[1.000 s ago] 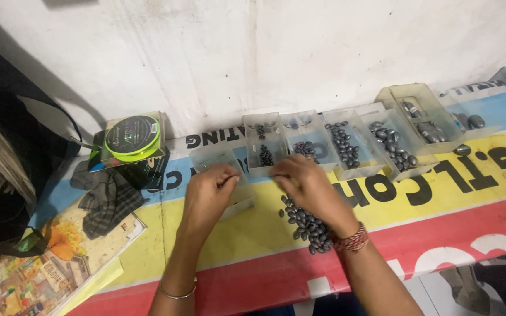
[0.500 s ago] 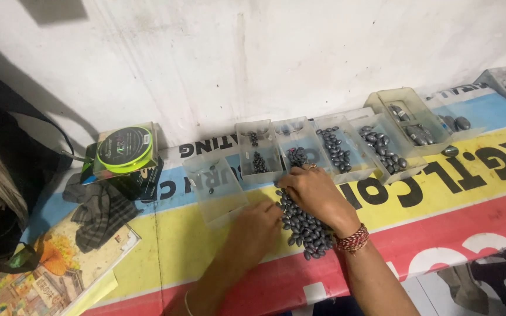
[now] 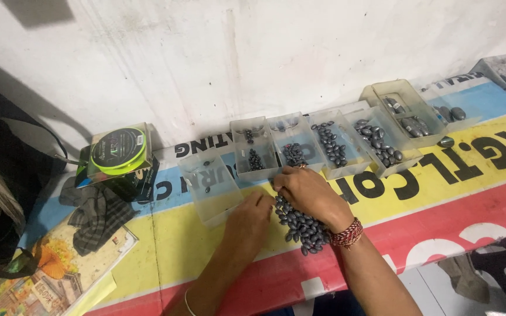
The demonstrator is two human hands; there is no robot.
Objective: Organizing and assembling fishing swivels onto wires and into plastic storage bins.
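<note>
1. Left hand (image 3: 247, 219) has dropped from the clear trays (image 3: 212, 184) to the pile of dark sinkers (image 3: 301, 225) at frame centre, fingers curled; grip unclear
2. Right hand (image 3: 310, 193) stays over the pile on the tabletop (image 3: 440, 175), fingers together; sorting continues

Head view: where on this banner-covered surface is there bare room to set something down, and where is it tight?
Free: the yellow and red banner right of the right hand, and the yellow strip between the checked cloth and the left hand. Crowded: the row of clear trays by the wall and the pile of grey weights under the hands.
</note>
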